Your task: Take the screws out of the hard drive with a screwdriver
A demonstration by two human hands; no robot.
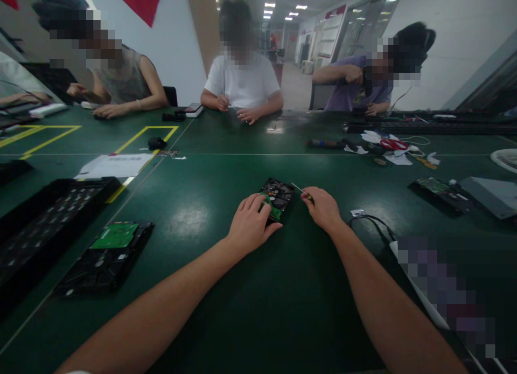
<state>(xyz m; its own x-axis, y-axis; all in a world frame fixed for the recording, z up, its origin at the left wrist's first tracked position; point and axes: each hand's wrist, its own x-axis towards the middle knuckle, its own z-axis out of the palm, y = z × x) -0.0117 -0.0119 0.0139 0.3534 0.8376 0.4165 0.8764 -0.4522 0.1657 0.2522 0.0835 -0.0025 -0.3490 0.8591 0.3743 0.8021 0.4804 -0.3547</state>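
A black hard drive (278,193) with a green circuit board lies on the dark green table (210,266) in front of me. My left hand (251,226) rests on its near left corner, fingers curled over the edge and holding it. My right hand (322,208) is closed around a small screwdriver (302,191), whose thin tip points up and left, just to the right of the drive.
Another hard drive (107,255) with a green board lies at the left, next to a black tray (44,223). A circuit board (438,189), a grey box (490,193) and cables (374,223) are at the right. Three people sit across the table.
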